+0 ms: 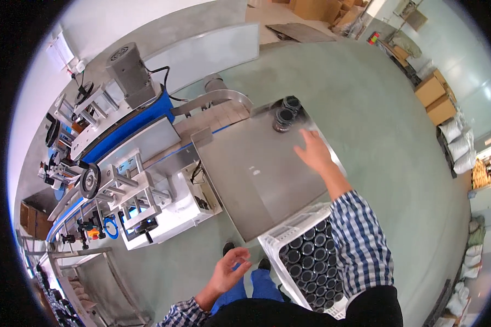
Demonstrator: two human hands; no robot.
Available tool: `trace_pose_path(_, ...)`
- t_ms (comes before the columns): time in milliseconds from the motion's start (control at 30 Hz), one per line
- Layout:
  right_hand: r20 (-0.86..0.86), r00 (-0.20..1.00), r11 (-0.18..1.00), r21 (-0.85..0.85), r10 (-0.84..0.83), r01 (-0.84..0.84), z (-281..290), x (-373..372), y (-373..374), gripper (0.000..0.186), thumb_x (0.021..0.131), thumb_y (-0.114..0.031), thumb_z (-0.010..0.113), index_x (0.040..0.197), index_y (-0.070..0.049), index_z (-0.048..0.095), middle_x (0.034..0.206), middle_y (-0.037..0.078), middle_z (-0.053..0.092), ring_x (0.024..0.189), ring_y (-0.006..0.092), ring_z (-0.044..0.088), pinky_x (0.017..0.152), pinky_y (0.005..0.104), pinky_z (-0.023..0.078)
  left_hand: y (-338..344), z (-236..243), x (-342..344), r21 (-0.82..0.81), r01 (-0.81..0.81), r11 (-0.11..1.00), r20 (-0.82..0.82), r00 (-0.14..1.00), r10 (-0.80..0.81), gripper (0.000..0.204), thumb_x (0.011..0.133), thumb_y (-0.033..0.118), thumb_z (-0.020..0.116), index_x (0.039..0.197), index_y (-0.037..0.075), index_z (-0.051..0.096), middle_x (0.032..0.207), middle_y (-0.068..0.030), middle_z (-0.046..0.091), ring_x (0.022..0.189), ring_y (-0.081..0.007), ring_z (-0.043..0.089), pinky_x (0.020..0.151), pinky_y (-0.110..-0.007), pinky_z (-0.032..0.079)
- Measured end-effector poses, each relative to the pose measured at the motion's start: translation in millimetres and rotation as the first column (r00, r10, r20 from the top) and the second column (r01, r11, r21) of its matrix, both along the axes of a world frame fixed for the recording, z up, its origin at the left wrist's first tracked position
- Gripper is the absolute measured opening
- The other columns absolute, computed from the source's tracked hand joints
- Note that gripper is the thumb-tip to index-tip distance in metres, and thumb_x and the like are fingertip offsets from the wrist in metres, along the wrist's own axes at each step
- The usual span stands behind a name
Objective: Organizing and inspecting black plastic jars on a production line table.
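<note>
Two dark jars stand side by side at the far right corner of a flat metal tray table: a nearer jar (pixel 282 121) and a farther jar (pixel 292 102). My right hand (pixel 315 152) is over the table's right edge, just nearer to me than the jars and apart from them. Its fingers are spread and nothing is in them. Lower down, my left hand (pixel 227 271) hovers in front of my legs, fingers loosely bent and apart, holding nothing. The metal tray table (pixel 240 169) stretches between both hands and the jars.
A white plastic crate (pixel 274 256) packed with several black-lidded jars (pixel 307 262) stands against the table's near edge, by my right forearm. A conveyor (pixel 210 119) with a curved metal guide meets the table at left. Beyond it is a machine with a grey motor (pixel 126 68) and handwheel (pixel 90 181).
</note>
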State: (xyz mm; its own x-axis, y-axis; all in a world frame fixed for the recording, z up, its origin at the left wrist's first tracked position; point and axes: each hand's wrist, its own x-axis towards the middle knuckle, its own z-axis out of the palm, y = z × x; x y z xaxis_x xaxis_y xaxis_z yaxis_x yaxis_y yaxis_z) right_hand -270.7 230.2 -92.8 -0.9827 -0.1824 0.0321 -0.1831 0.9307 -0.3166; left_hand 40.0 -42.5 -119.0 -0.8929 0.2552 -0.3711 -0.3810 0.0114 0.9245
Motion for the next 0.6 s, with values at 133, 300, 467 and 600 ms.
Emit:
trace_pose_path(133,0.042,0.994,0.984,0.156,-0.1,0.092,-14.4,-75.7,-44.9,0.064,0.081,-0.031,0.066,0.135,-0.016,0.037,0.135,0.016,0.039,0.119,0.0348,0.046,0.094,0.0468,0.044,-30.6,-5.3,1.7,0.034,-0.14,0.99,0.047,0.989,0.138,0.035,0.087,0.009,0.064,0.119,0.004,0.051,0.103,-0.0034,0.059,0.095,-0.011,0.055,0.082,-0.026,0.044)
trace_pose_path(300,0.222,0.944,0.919,0.362,-0.245,0.154,-5.3,-105.6,-85.7,0.068,0.082,-0.034,0.066,0.14,-0.024,0.032,0.135,0.018,0.035,0.122,0.0357,0.044,0.095,0.0477,0.043,-56.5,-23.0,8.9,0.021,-0.23,0.973,0.148,0.963,0.225,0.034,0.086,0.009,0.065,0.117,0.003,0.052,0.1,-0.003,0.059,0.093,-0.0109,0.055,0.081,-0.025,0.044)
trace_pose_path(467,0.255,0.959,0.952,0.305,-0.122,0.04,-12.2,-97.1,-84.2,0.06,0.067,-0.023,0.074,0.121,-0.021,0.047,0.125,0.02,0.042,0.107,0.0401,0.053,0.088,0.0432,0.047,-51.5,-30.3,-1.7,0.052,-0.24,0.969,0.048,0.97,0.238,0.032,0.087,0.009,0.063,0.116,0.003,0.052,0.1,-0.0027,0.06,0.093,-0.0129,0.057,0.082,-0.028,0.045)
trace_pose_path(600,0.291,0.947,0.956,0.214,0.134,-0.201,-2.3,-33.2,-79.3,0.059,0.065,-0.022,0.075,0.118,-0.019,0.049,0.118,0.019,0.048,0.105,0.0381,0.054,0.087,0.0414,0.047,-46.1,-18.6,-19.6,0.097,-0.171,0.98,0.073,0.984,0.165,0.034,0.09,0.01,0.06,0.122,0.005,0.049,0.107,-0.0044,0.059,0.101,-0.0126,0.054,0.088,-0.027,0.044)
